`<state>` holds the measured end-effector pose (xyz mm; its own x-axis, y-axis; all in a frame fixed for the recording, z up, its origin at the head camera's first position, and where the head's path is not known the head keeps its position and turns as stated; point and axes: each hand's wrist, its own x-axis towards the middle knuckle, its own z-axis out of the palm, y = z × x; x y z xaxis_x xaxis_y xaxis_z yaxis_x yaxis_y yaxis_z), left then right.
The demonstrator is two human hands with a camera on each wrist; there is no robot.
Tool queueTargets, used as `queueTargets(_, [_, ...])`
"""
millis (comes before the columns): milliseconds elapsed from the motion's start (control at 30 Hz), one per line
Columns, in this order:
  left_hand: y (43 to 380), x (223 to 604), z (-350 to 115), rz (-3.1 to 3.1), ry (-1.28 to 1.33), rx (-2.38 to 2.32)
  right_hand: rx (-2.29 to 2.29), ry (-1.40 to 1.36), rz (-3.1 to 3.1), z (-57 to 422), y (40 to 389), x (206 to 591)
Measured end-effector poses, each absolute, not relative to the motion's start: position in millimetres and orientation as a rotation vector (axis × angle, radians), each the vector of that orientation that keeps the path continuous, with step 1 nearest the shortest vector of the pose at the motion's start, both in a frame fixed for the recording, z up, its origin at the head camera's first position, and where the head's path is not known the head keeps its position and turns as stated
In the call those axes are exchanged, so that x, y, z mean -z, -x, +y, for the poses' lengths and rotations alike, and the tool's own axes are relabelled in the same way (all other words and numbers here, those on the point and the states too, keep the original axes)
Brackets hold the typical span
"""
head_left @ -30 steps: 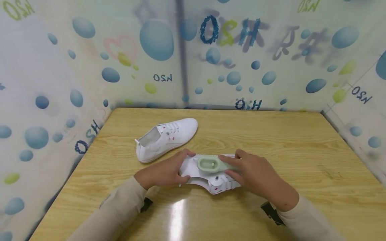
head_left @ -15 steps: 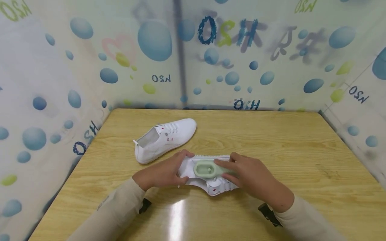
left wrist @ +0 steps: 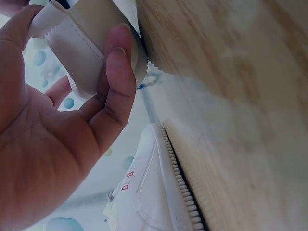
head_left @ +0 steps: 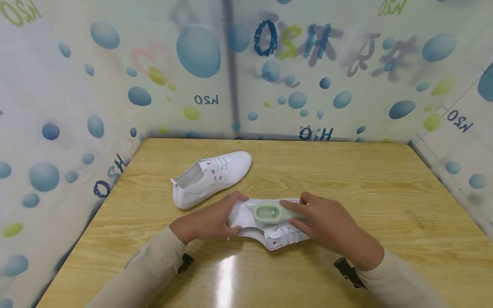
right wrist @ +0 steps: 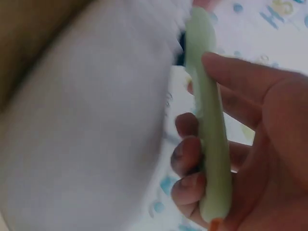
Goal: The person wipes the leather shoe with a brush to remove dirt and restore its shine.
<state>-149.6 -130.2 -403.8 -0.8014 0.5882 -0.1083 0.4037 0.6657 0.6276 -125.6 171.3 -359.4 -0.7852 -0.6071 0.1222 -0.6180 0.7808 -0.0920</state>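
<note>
A white shoe lies tipped on its side at the middle of the wooden table, its opening towards me in the head view. My left hand grips its heel, with thumb and fingers round it, as the left wrist view also shows at the heel. My right hand holds a pale green brush by the handle, fingers curled round it in the right wrist view. The brush's oval head lies flat against the shoe's upward-facing side. Its underside is hidden.
A second white shoe stands upright behind my left hand, toe pointing right and away. The wooden table runs back to a curtain with blue bubble prints. Black straps show beneath both wrists.
My right hand slid the brush a little left along the shoe, then back right. The left hand keeps its grip on the heel; the other shoe stays put.
</note>
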Motion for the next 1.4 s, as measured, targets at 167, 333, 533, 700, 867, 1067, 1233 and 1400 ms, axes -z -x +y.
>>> queueTargets(167, [150.6, 403.6, -130.0, 2.583, -0.804, -0.875, -0.179, -1.003, -2.868, 167.3, 124.8, 361.4])
queueTargets(333, [149.7, 404.3, -130.1, 2.581, -0.794, -0.867, -0.205, -0.902, -3.013, 178.3, 124.1, 349.3])
queueTargets(533, [148.0, 404.0, -130.1, 2.577, -0.771, -0.871, -0.251, -0.822, -3.123, 194.8, 123.6, 335.5])
queueTargets(700, [147.5, 404.1, -129.7, 2.582, -0.764, -0.866, -0.262, -0.826, -3.097, 193.6, 125.2, 339.8])
queueTargets(867, [147.9, 403.9, -129.0, 2.589, -0.756, -0.854, -0.224, -0.882, -3.024, 181.9, 126.8, 351.7])
queueTargets(1067, [148.4, 404.0, -129.3, 2.59, -0.757, -0.848, -0.187, -0.918, -2.972, 176.7, 125.4, 356.0])
queueTargets(1233, [148.3, 404.4, -129.6, 2.58, -0.753, -0.845, -0.217, -0.834, -3.086, 183.8, 124.5, 346.0])
queueTargets(1400, [147.7, 402.7, -129.5, 2.58, -0.752, -0.836, -0.217, -0.796, -3.166, 195.1, 124.4, 335.1])
